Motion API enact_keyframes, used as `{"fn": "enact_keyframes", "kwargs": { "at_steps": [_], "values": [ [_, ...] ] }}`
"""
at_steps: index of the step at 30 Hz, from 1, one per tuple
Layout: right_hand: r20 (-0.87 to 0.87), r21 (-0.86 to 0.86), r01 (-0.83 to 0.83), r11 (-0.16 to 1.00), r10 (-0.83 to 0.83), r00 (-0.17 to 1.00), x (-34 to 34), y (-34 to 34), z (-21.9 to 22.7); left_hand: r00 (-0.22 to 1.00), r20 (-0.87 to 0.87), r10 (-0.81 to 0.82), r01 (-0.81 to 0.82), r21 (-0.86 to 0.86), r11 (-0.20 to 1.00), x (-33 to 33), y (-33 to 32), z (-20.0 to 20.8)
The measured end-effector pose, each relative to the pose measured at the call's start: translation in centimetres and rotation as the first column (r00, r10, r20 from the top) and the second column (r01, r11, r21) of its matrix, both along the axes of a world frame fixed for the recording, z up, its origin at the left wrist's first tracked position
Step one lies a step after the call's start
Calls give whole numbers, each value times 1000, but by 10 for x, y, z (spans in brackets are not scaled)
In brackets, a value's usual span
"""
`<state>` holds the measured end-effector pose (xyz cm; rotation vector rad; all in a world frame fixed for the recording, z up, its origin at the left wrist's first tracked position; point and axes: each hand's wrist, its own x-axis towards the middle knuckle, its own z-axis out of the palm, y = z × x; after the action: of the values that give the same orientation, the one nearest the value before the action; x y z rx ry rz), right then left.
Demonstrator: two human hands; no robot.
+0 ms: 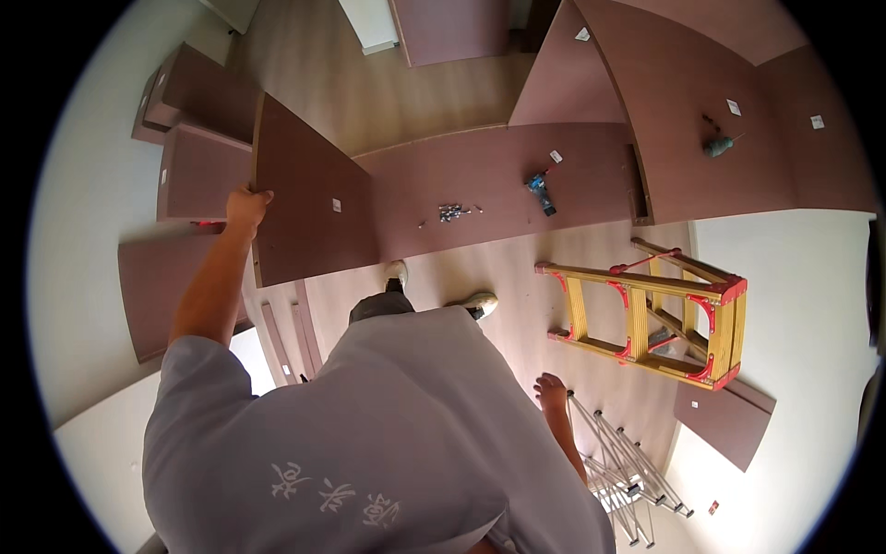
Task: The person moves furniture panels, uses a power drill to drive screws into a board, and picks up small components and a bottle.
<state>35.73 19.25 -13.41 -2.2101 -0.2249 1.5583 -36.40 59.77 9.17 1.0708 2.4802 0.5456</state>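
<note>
My left hand (247, 208) is closed around the edge of a reddish-brown board (305, 208), which stands upright at the left end of a long board lying flat (406, 198). A small white label is on the upright board. My right hand (551, 391) hangs low at my right side, fingers loosely apart and holding nothing. On the flat board lie a small pile of metal fasteners (452, 212) and a blue cordless drill (539, 191). At its right end, a tall brown side board (572, 78) stands up.
A yellow stepladder with red fittings (637, 319) stands to my right, with a folded metal-tube frame (628, 462) nearer me. More brown boards (198, 175) lean along the left wall. Another drill (718, 146) lies on brown boarding at the right.
</note>
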Motion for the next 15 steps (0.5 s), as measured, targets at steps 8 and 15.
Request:
{"fn": "enact_keyframes", "kwargs": {
  "at_steps": [8, 15],
  "values": [
    [21, -63, -290, 955, 292, 956, 67, -34, 0, 966, 228, 125, -147, 81, 986, 61, -53, -14],
    [68, 55, -287, 956, 283, 957, 26, 52, 25, 920, 384, 85, -136, 108, 985, 75, -46, -35]
  ]
}}
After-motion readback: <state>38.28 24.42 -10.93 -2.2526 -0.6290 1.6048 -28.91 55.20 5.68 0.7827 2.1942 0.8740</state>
